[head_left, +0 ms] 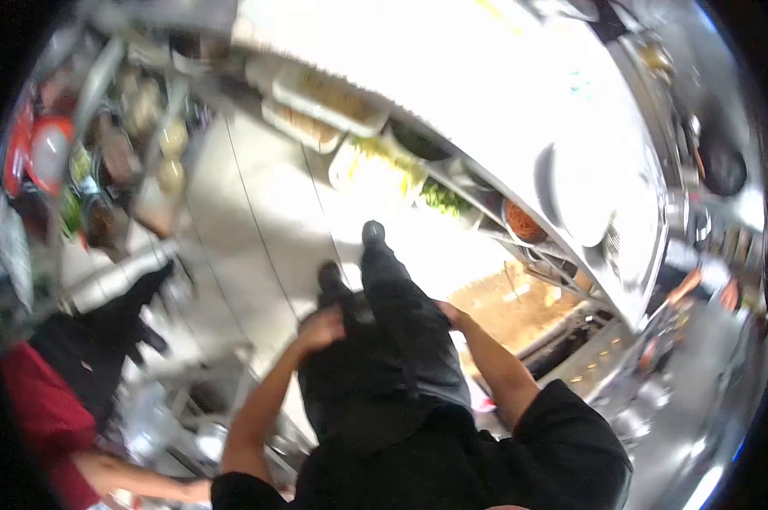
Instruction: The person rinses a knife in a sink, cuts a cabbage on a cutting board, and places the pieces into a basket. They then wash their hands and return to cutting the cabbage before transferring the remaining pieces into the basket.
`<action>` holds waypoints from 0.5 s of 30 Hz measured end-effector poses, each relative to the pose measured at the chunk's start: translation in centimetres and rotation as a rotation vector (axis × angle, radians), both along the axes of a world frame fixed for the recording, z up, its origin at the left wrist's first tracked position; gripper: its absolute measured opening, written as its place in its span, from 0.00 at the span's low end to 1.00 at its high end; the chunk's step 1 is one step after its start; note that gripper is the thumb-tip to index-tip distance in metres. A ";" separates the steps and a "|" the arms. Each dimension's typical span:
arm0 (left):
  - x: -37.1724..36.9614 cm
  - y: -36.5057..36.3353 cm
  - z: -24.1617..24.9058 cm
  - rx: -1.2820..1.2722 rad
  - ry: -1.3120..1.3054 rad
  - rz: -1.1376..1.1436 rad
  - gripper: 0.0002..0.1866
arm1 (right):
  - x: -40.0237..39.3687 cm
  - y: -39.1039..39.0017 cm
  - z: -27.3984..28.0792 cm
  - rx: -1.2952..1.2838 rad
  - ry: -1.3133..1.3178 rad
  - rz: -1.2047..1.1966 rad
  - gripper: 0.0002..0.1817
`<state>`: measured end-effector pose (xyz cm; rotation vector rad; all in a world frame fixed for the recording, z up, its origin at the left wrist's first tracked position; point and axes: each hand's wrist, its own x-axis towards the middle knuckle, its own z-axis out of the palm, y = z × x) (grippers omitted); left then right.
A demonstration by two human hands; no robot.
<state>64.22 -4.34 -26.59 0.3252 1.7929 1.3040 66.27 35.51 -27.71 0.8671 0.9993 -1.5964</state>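
Observation:
My left hand (320, 329) rests by my left thigh, against the black trousers (375, 357). Motion smears its fingers, so I cannot make out whether they are closed. On the other side, my right hand (448, 314) is at the outer edge of my right thigh, its fingers mostly hidden behind the cloth. Nothing held shows in either hand. Beyond my feet stand white tubs, one with yellow and pale shredded food (375, 166) and one with green leaves (443, 200).
A bright white counter (486, 93) runs diagonally ahead, with a bowl of orange shreds (524, 223) below it. Shelves of food (103, 153) stand left. A person in a red sleeve (48, 416) is close at lower left; another person (698, 272) is far right. Tiled floor (239, 195) lies between.

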 end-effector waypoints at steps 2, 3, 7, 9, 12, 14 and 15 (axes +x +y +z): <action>4.2 -4.7 5.6 -0.126 -0.003 -0.170 0.19 | -5.3 -1.7 9.6 0.460 0.083 0.733 0.26; 1.4 -5.6 11.7 -0.156 0.052 -0.218 0.19 | -7.3 -1.3 14.0 0.400 0.404 0.991 0.29; -9.3 -3.6 36.6 0.077 0.469 0.163 0.03 | -12.0 -4.3 40.3 0.845 1.359 0.570 0.18; -11.4 -2.5 50.9 0.100 0.904 0.337 0.07 | -10.5 -6.7 54.9 1.074 1.731 0.332 0.15; -10.2 -4.6 62.7 0.554 1.716 0.331 0.07 | -4.5 -8.8 66.1 1.227 2.495 -0.279 0.17; -8.0 -4.4 67.9 0.694 1.936 0.187 0.07 | -1.0 -7.9 70.7 1.277 2.950 -0.306 0.17; -7.0 -3.5 69.1 0.700 1.964 0.135 0.07 | 0.3 -7.5 71.8 1.296 3.032 -0.285 0.17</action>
